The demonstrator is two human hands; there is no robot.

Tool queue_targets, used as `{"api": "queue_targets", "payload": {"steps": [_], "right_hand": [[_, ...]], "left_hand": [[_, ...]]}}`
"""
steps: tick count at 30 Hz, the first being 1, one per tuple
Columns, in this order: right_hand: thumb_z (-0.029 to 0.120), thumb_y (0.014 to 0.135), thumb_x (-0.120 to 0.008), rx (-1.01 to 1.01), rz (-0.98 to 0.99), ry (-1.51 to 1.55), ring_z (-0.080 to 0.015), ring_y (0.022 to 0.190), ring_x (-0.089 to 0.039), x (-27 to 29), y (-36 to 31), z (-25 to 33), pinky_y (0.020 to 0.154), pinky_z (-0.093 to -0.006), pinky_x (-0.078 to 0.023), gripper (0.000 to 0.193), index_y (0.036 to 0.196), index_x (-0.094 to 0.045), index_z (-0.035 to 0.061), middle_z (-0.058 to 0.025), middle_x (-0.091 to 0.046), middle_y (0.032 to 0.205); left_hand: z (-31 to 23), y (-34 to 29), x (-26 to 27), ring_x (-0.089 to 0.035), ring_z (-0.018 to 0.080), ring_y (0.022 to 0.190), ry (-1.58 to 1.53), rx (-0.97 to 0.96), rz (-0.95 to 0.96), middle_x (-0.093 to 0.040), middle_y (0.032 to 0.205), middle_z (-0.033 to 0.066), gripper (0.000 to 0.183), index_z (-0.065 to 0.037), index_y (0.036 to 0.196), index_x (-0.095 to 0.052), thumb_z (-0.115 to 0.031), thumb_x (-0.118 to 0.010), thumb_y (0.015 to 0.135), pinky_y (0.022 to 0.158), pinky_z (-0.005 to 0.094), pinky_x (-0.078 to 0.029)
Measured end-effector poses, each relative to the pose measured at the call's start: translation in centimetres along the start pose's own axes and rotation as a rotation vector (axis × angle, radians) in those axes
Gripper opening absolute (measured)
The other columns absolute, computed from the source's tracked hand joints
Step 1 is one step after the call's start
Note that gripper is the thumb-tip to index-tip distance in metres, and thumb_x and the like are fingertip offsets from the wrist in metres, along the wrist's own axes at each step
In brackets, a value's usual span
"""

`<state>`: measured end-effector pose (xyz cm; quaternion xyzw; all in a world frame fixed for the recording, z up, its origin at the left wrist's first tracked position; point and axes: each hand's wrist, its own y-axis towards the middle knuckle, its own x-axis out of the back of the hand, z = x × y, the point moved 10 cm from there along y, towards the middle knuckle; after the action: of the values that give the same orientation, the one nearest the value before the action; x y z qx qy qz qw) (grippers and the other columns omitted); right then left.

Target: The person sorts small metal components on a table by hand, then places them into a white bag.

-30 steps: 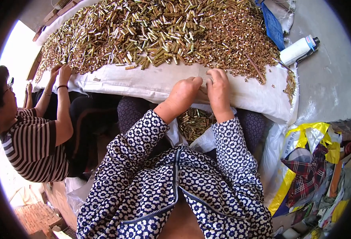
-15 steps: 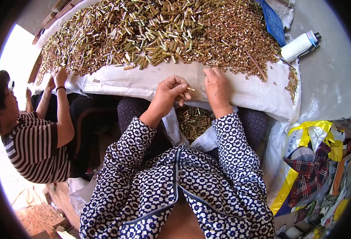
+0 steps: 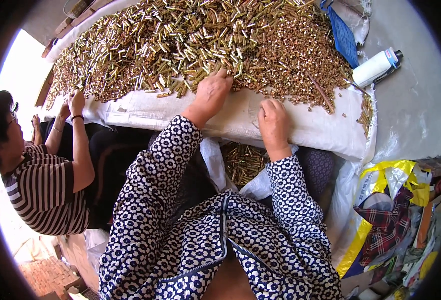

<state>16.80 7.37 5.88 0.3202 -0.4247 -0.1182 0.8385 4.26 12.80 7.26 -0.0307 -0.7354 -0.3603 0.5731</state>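
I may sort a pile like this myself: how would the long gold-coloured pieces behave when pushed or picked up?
The long gold-coloured pieces are probably stiff, since they lie straight with a metallic shine. Their smooth gloss suggests they may be slippery. Heaped loosely against one another, several would likely shift together when pushed.

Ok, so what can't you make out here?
All in the head view:
Left hand: whether its grip holds anything, hidden by its own back.
Right hand: likewise, hidden by its back.
Small coppery pieces: exact shapes, too small.
Long brass-coloured pieces: the heap's far side, cut off by the upper edge.
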Motion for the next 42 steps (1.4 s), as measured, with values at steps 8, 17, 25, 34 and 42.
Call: {"api": "queue_targets", "payload": {"steps": [8,17,25,34,42], "right_hand": [[-0.006,0.07,-0.056,-0.026,-0.054,0.192,-0.0188,0.072,-0.059,1.0,-0.3,-0.2,0.064,-0.0266,-0.048,0.012,0.08,-0.057,0.0007,-0.0083,-0.06,0.083],[-0.002,0.077,-0.058,-0.572,0.223,1.053,-0.0023,0.064,-0.049,-3.2,-2.7,-0.4,0.057,-0.0167,-0.041,0.009,0.085,-0.058,0.0025,0.004,-0.055,0.075],[0.001,0.078,-0.059,-0.576,0.208,1.149,-0.0015,0.067,-0.048,-3.3,-3.3,0.0,0.062,-0.0156,-0.04,0.01,0.088,-0.058,0.0015,0.0041,-0.056,0.077],[0.002,0.078,-0.06,-0.568,0.188,1.079,-0.0013,0.067,-0.049,-3.1,-3.6,-0.2,0.062,-0.016,-0.042,0.006,0.084,-0.059,0.002,0.0036,-0.058,0.077],[-0.004,0.065,-0.058,-0.068,0.161,0.319,-0.025,0.071,-0.055,-1.1,-1.8,2.0,0.066,-0.0324,-0.045,0.016,0.079,-0.055,0.0039,-0.0088,-0.057,0.074]], "left_hand": [[-0.5,-2.8,-0.5,-0.057,0.0282,0.065,-0.199,0.037,0.102,-0.054,0.075,0.0112,0.003,-0.004,0.075,-0.055,-0.006,-0.054,0.074,0.058,0.0385,-0.045],[-0.8,-5.2,-0.3,-0.055,0.0114,0.064,-0.815,0.324,0.204,-0.058,0.072,0.0058,0.011,-0.002,0.087,-0.059,-0.003,-0.059,0.076,0.059,0.0246,-0.045],[-1.5,-6.7,-0.8,-0.052,0.0077,0.064,-1.065,0.453,0.237,-0.057,0.073,0.0009,0.012,-0.001,0.09,-0.059,-0.005,-0.059,0.079,0.059,0.022,-0.044],[-1.0,-8.1,-2.1,-0.051,0.0054,0.06,-1.501,0.652,0.115,-0.056,0.073,-0.0002,0.007,-0.001,0.088,-0.057,-0.006,-0.057,0.083,0.051,0.0173,-0.04],[-4.4,-5.6,0.2,-0.057,0.0312,0.065,-0.574,0.101,0.022,-0.058,0.075,0.0125,0.009,-0.004,0.081,-0.053,-0.008,-0.056,0.074,0.056,0.0366,-0.047]]}}
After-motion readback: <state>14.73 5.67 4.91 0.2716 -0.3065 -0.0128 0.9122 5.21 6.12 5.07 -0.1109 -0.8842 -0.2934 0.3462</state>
